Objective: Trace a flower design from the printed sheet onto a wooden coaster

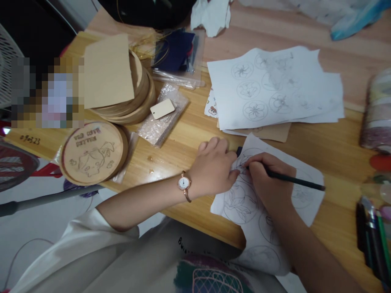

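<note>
My right hand is closed round a dark pencil, its tip end down at a drawn circle on a white sheet of paper. The sheet carries several circles with flower and leaf line drawings, and its near part hangs past the table edge. My left hand lies palm down at the sheet's left edge, fingers slightly bent, the thumb over the paper. It grips nothing that I can see. By its fingertips a small dark thing shows at the paper's edge, too covered to name.
A stack of drawn sheets lies farther back. At left are stacked round wooden pieces, a round wooden lid with a drawing and a bubble-wrap packet. Several pens and a jar stand at the right edge.
</note>
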A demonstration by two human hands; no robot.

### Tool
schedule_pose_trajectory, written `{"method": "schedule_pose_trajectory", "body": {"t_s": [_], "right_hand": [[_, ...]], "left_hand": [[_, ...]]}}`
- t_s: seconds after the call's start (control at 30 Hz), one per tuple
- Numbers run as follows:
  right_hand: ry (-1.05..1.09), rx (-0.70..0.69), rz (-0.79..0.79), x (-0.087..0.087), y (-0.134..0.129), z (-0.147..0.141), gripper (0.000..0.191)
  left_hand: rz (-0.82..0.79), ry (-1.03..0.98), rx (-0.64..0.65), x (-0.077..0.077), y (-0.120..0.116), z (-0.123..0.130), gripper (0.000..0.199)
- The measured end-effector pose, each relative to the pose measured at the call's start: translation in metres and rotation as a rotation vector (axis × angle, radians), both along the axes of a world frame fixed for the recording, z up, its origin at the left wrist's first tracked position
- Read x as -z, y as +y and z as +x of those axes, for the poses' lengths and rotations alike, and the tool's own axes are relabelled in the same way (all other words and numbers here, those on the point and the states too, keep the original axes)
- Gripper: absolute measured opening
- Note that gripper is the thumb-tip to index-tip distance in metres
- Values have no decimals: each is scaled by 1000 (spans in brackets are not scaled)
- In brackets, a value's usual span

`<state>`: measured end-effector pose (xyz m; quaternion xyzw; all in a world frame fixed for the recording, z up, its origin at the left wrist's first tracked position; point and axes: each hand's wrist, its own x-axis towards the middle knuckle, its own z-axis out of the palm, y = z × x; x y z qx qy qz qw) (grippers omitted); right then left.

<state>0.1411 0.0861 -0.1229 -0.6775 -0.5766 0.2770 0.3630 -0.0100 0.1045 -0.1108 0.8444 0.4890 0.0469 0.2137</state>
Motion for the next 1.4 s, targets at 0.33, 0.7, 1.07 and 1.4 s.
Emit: {"method": "schedule_pose_trajectory", "body": {"t_s": [0.33, 0.7, 1.07, 1.4], "right_hand": [[-19, 0, 3, 0, 0, 0, 15], [-15, -29, 6, -2, 1, 0, 16], [-35, -46, 6, -2, 1, 0, 17], [5, -9, -19, -1, 0, 0, 16]], "left_hand": [[-1, -2, -1, -1, 0, 0, 25], [-5, 5, 3, -1, 0, 1, 25], [2, 11, 14, 0, 0, 0, 26], [3, 14, 9, 0, 0, 0, 26]]}}
